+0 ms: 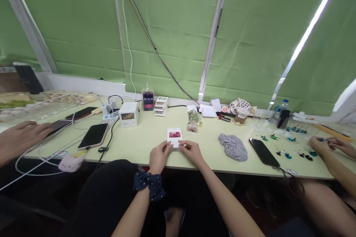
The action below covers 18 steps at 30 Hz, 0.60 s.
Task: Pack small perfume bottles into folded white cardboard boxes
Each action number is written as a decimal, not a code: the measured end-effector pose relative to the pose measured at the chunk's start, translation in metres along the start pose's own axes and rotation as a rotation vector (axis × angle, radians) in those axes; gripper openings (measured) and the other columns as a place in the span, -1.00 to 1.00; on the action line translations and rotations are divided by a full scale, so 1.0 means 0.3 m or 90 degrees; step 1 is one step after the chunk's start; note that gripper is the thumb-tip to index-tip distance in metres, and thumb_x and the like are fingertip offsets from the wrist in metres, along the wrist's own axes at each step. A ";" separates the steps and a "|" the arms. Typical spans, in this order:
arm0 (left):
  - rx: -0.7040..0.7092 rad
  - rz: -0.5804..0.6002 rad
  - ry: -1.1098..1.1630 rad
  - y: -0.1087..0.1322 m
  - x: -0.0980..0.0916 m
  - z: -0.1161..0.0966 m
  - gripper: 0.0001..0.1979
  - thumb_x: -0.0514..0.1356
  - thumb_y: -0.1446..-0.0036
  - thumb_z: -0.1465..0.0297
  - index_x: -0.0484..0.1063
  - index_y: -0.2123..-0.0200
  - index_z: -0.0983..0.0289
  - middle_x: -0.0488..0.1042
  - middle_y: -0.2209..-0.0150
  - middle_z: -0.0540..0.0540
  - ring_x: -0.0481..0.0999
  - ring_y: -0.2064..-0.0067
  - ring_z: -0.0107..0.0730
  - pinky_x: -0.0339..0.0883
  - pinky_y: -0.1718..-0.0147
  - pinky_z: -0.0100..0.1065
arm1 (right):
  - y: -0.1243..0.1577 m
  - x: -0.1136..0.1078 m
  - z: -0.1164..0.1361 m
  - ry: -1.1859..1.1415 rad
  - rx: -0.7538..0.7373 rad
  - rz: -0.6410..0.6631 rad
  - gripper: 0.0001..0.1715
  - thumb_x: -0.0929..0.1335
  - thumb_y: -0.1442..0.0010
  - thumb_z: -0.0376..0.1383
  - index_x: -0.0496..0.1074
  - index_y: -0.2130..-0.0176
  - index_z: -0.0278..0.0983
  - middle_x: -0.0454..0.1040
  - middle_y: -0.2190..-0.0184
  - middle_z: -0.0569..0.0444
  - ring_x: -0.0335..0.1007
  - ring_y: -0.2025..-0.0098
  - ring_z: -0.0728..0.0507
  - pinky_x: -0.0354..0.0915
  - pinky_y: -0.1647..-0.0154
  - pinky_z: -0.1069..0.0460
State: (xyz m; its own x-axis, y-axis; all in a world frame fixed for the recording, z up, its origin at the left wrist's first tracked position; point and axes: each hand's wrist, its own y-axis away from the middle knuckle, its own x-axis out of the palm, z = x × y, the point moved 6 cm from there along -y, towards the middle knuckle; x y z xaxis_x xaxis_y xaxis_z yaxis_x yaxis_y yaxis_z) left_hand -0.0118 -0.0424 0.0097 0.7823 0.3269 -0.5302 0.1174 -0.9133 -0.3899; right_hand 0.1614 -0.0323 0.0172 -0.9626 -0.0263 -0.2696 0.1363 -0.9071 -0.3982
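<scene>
A small flat white box [174, 140] with a pink-red picture on its top lies near the table's front edge, in front of me. My left hand [159, 157] pinches its near left corner between thumb and fingers. At the near right corner, my right hand [192, 152] grips it the same way. A dark dotted scrunchie [150, 186] circles my left wrist. Just beyond the box stand small clear containers, one with pinkish contents [192, 126] and one with green contents [193, 114]. The box's near edge is partly hidden by my fingers.
To the left are a larger white box [129, 115], a phone [94, 136], cables and a person's hand [25, 139]. Small stacked white boxes [161, 106] stand at the back. Rightward lie a grey cloth [233, 147], a phone [263, 152], small green-blue pieces and another person's hands [324, 144].
</scene>
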 end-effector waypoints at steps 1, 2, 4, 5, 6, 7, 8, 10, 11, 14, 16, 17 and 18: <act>0.007 -0.004 -0.025 0.001 -0.004 -0.012 -0.68 0.11 -0.11 0.14 0.52 0.24 0.20 0.60 0.18 0.14 0.59 0.20 -0.16 0.39 0.19 -0.27 | 0.001 0.000 -0.002 0.002 0.004 -0.005 -0.84 0.37 -0.03 -0.23 0.54 0.37 -0.24 0.56 0.14 -0.02 0.28 0.56 -0.02 0.31 0.43 0.01; 0.017 -0.002 -0.049 -0.002 -0.009 -0.024 -0.69 0.10 -0.12 0.15 0.52 0.26 0.20 0.60 0.22 0.14 0.59 0.21 -0.16 0.38 0.20 -0.27 | 0.001 -0.001 -0.005 0.002 0.010 -0.009 -0.83 0.37 -0.03 -0.22 0.54 0.38 -0.24 0.56 0.14 -0.02 0.28 0.57 -0.02 0.32 0.44 0.01; 0.033 0.042 -0.078 -0.023 -0.018 -0.043 -0.71 0.09 -0.12 0.17 0.51 0.30 0.22 0.61 0.28 0.14 0.59 0.25 -0.16 0.37 0.24 -0.28 | 0.000 -0.001 -0.008 -0.002 0.021 -0.011 -0.81 0.37 -0.03 -0.20 0.54 0.38 -0.24 0.56 0.15 -0.04 0.29 0.58 -0.02 0.33 0.45 0.00; 0.039 0.080 -0.083 -0.042 -0.021 -0.049 -0.72 0.10 -0.10 0.17 0.50 0.33 0.23 0.60 0.30 0.14 0.58 0.27 -0.17 0.37 0.26 -0.29 | -0.001 0.000 -0.009 -0.004 0.023 -0.009 -0.81 0.37 -0.03 -0.20 0.54 0.38 -0.24 0.56 0.15 -0.04 0.29 0.58 -0.02 0.33 0.46 0.00; 0.042 0.135 -0.080 -0.067 -0.022 -0.050 -0.73 0.12 -0.08 0.17 0.49 0.35 0.23 0.60 0.30 0.13 0.58 0.29 -0.18 0.37 0.29 -0.30 | -0.002 0.001 -0.009 -0.003 0.025 -0.007 -0.81 0.37 -0.03 -0.19 0.54 0.38 -0.24 0.57 0.15 -0.03 0.29 0.59 -0.02 0.33 0.48 0.00; 0.048 0.179 -0.072 -0.097 -0.027 -0.049 -0.74 0.15 -0.04 0.17 0.49 0.39 0.23 0.60 0.32 0.11 0.58 0.31 -0.21 0.37 0.33 -0.33 | -0.003 0.001 -0.010 0.000 0.024 -0.005 -0.81 0.37 -0.03 -0.19 0.54 0.38 -0.23 0.57 0.16 -0.03 0.29 0.60 -0.02 0.33 0.49 0.00; 0.050 0.211 -0.069 -0.134 -0.035 -0.043 -0.73 0.19 0.01 0.14 0.49 0.44 0.23 0.60 0.38 0.07 0.58 0.35 -0.24 0.37 0.37 -0.36 | -0.004 0.002 -0.010 0.004 0.022 -0.004 -0.81 0.37 -0.03 -0.19 0.54 0.38 -0.23 0.57 0.16 -0.03 0.28 0.62 -0.02 0.33 0.51 0.00; 0.032 0.252 -0.079 -0.219 -0.048 -0.017 -0.70 0.22 0.07 0.11 0.48 0.50 0.23 0.56 0.53 0.02 0.53 0.49 -0.30 0.33 0.49 -0.40 | -0.006 0.004 -0.012 0.017 0.018 -0.002 -0.81 0.36 -0.04 -0.18 0.54 0.37 -0.22 0.57 0.16 -0.03 0.26 0.64 -0.02 0.32 0.54 -0.01; 0.018 0.254 -0.091 -0.265 -0.055 0.002 -0.70 0.23 0.08 0.11 0.47 0.52 0.24 0.53 0.59 0.01 0.51 0.53 -0.32 0.31 0.51 -0.41 | -0.006 0.006 -0.012 0.027 0.015 0.001 -0.81 0.36 -0.05 -0.18 0.54 0.37 -0.21 0.57 0.16 -0.02 0.26 0.65 -0.02 0.33 0.54 -0.01; -0.026 0.180 -0.147 -0.395 -0.080 0.066 -0.76 0.23 0.03 0.21 0.43 0.49 0.30 0.50 0.58 0.04 0.51 0.47 -0.30 0.29 0.44 -0.41 | -0.004 0.010 -0.005 0.074 -0.007 0.006 -0.82 0.34 -0.07 -0.18 0.53 0.37 -0.19 0.57 0.16 -0.01 0.34 0.60 -0.07 0.38 0.45 -0.06; -0.052 0.091 -0.185 -0.460 -0.099 0.112 -0.77 0.17 -0.06 0.29 0.42 0.31 0.36 0.51 0.47 0.10 0.51 0.33 -0.23 0.28 0.33 -0.38 | -0.002 0.010 0.005 0.099 -0.024 0.002 -0.81 0.34 -0.08 -0.19 0.53 0.37 -0.19 0.58 0.18 -0.01 0.43 0.51 -0.13 0.41 0.35 -0.08; -0.063 0.045 -0.201 -0.485 -0.108 0.134 -0.74 0.13 -0.10 0.33 0.38 0.20 0.39 0.51 0.39 0.15 0.50 0.25 -0.19 0.27 0.27 -0.35 | -0.001 0.012 0.008 0.102 -0.026 0.007 -0.80 0.33 -0.09 -0.19 0.53 0.36 -0.19 0.58 0.18 -0.02 0.47 0.48 -0.15 0.42 0.33 -0.08; -0.074 0.001 -0.216 -0.507 -0.116 0.157 -0.69 0.08 -0.14 0.37 0.33 0.09 0.42 0.49 0.31 0.19 0.48 0.17 -0.14 0.26 0.22 -0.32 | 0.000 0.014 0.010 0.102 -0.027 0.010 -0.80 0.32 -0.10 -0.19 0.53 0.36 -0.19 0.58 0.18 -0.02 0.49 0.45 -0.16 0.43 0.32 -0.08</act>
State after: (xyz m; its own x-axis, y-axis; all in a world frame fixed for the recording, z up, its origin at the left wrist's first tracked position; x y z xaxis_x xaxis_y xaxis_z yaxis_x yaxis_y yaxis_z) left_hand -0.0856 0.0965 0.0519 0.5372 0.3695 -0.7582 0.2005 -0.9291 -0.3107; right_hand 0.1566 -0.0336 0.0187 -0.9111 0.0298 -0.4111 0.1643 -0.8885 -0.4285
